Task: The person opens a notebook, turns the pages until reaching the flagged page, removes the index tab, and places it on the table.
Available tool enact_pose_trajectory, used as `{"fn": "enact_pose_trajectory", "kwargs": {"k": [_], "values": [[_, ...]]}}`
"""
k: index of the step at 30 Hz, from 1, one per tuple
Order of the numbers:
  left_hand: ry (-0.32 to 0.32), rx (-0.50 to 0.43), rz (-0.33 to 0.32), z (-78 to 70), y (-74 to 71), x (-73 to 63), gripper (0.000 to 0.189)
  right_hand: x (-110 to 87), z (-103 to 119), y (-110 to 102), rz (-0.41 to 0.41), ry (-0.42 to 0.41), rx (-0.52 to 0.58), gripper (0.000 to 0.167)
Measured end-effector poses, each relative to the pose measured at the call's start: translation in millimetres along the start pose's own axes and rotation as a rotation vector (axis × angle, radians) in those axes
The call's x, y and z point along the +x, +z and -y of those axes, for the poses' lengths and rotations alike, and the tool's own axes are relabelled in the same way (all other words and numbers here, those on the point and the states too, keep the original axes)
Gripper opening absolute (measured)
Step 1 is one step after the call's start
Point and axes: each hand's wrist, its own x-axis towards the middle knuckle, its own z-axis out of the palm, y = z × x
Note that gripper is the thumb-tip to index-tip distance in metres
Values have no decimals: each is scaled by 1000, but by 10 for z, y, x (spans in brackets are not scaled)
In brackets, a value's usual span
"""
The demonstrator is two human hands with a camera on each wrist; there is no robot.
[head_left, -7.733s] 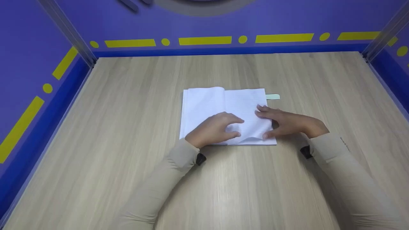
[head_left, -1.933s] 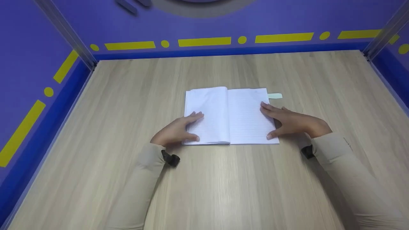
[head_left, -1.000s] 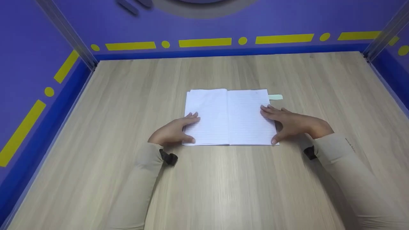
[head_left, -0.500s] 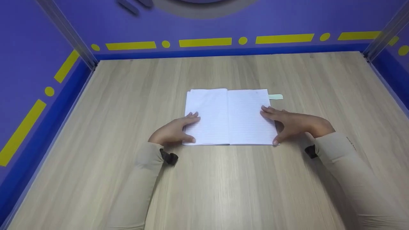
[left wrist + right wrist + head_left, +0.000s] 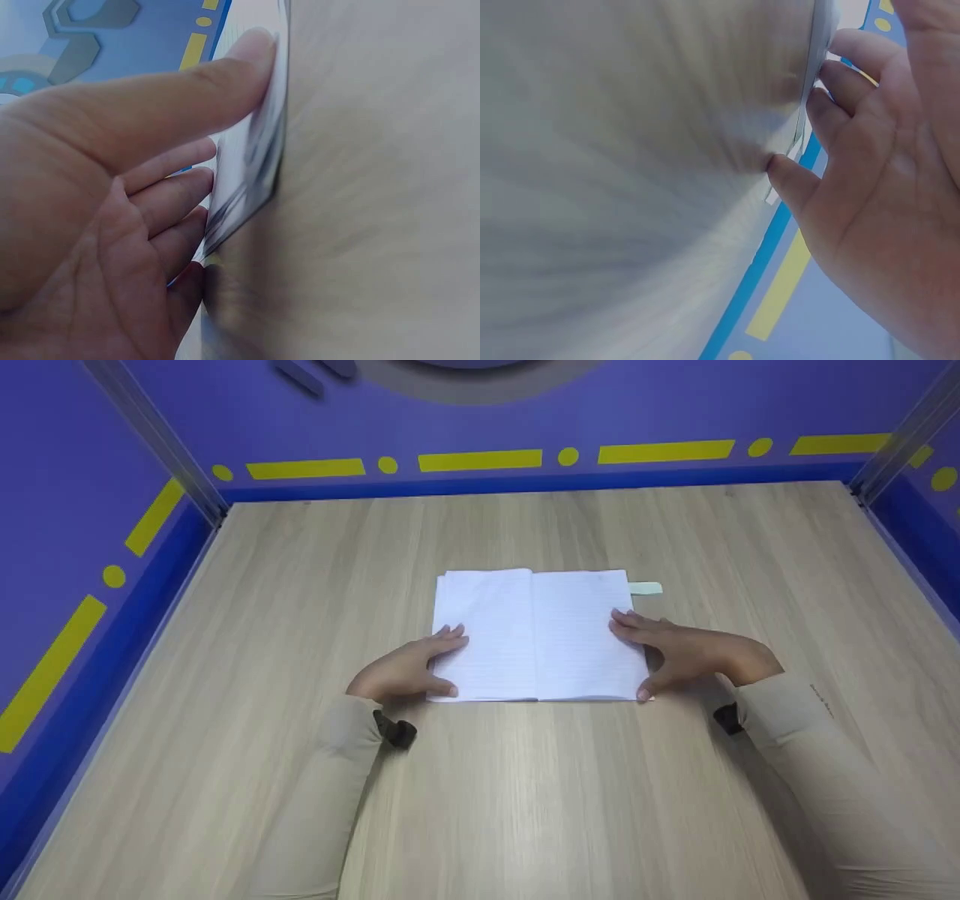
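An open lined notebook (image 5: 499,660) lies flat on the wooden table, its spine running away from me. A pale green tab (image 5: 646,588) sticks out past its right edge near the top. My left hand (image 5: 405,666) rests at the left page's outer edge, fingers and thumb spread on the paper. In the left wrist view that thumb (image 5: 187,94) lies over the stacked sheets at the lower corner. My right hand (image 5: 679,652) has its fingertips on the right page's edge and its thumb at the lower right corner. That page's bottom edge bows up slightly there.
The wooden table (image 5: 525,810) spreads around the notebook. Blue-purple panels (image 5: 675,405) with yellow dashes and dots stand along the back and both sides. Dark wrist straps (image 5: 396,730) sit below each hand.
My left hand has gone from the middle of the notebook to the left page, and a page has turned to the left. Lately the right thumb has slid toward the lower right corner.
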Motion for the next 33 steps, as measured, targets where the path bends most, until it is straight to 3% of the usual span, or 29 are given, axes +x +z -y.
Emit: {"fn": "enact_pose_trajectory", "kwargs": {"k": [17,26,33], "values": [[-18,-29,-7,4,17,-1,82,17,-14,30,-22,6,-21,107],[27,-28,-27,-26,17,-10,82,37,-23,39,-28,4,-26,106],[55,-12,-71,-150,11,-23,78,-2,-18,34,-36,-37,-5,101]]}}
